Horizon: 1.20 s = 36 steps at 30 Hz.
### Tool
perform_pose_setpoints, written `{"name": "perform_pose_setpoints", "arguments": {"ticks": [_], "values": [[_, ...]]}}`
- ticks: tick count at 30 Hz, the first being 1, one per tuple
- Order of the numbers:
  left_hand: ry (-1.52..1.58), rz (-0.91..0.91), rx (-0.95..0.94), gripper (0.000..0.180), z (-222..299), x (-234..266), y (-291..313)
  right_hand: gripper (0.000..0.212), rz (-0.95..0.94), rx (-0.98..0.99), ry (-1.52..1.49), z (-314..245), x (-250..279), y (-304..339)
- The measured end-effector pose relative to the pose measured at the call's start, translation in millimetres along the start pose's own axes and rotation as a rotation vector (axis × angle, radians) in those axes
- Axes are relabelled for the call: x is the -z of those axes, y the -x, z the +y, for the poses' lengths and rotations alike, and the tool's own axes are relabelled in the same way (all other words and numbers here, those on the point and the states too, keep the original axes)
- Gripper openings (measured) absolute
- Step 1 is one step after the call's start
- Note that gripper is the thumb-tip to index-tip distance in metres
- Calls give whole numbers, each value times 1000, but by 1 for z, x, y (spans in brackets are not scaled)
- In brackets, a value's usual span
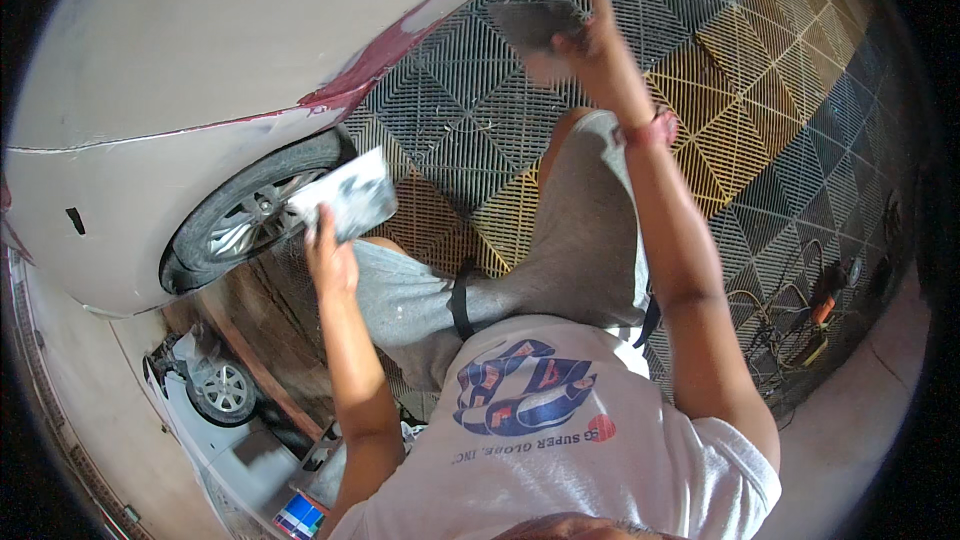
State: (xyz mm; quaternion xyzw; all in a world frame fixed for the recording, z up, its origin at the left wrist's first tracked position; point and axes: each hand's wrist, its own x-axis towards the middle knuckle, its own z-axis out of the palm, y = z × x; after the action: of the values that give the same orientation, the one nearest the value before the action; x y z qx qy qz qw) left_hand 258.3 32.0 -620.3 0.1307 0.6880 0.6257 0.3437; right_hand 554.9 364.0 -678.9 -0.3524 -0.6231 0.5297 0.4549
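My left hand point(332, 262) is closed on the near edge of a white rectangular board point(352, 198) smeared with grey and black, held up in front of the car's wheel point(262, 205). Out to the far right, my right hand point(606, 55) grips a dark, flat, thin-looking piece point(535, 28). Motion smears that piece, so its exact kind is unclear. One finger of the right hand points away from it. Beside both hands stands a car body point(230, 30) in dull pale primer, with dark red paint point(365, 60) along its lower edge.
Gridded floor tiles point(430, 90) in grey, yellow and brown lie below. Tangled cords point(775, 315) and an orange-ended tool point(823, 310) rest on the floor at right. At lower left are another vehicle's wheel point(224, 392) and a blue-and-red box point(300, 518).
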Motion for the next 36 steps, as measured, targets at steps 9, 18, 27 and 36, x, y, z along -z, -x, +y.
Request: {"name": "perform_pose_setpoints", "arguments": {"ticks": [9, 18, 27, 36], "values": [[133, 312, 76, 54, -25, 122, 81, 29, -247, 108, -135, 107, 63, -125], [138, 381, 58, 53, -28, 157, 106, 20, -158, 61, 49, 106, 43, -144], [79, 481, 90, 59, -25, 151, 112, 28, -11, 76, -122, 99, 20, -128], [104, 487, 75, 60, -32, 160, 108, 26, 23, 157, 128, 91, -66, -89]]}}
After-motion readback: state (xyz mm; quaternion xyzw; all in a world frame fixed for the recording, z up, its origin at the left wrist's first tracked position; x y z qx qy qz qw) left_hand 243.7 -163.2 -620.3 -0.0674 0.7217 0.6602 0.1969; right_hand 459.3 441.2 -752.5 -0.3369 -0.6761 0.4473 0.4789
